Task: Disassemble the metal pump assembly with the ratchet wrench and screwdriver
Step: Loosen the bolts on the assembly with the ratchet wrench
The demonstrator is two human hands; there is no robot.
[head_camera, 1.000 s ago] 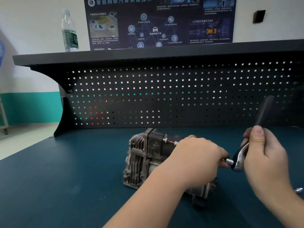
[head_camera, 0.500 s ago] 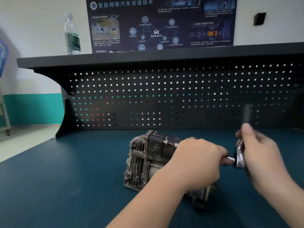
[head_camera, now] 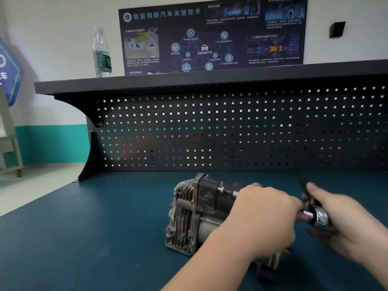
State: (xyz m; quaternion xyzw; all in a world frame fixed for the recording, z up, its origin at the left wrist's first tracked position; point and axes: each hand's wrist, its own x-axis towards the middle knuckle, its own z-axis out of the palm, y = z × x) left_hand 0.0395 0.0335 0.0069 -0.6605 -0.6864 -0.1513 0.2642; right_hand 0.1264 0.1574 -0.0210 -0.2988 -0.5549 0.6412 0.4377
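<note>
Swung lower, right hand (head_camera: 344,225) grips ratchet wrench (head_camera: 318,216); left hand (head_camera: 266,217) clasps pump (head_camera: 195,211).

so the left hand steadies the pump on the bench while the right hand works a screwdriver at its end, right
Not quite: the head view shows the right hand working a ratchet wrench, not a screwdriver. The left hand does steady the pump on the bench.

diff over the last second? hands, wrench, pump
The right hand swung the ratchet wrench handle down from near upright, toward the bench; the handle is motion-blurred. The left hand stayed clamped on the pump assembly, which has not shifted. The water bottle stays on the shelf.
</note>
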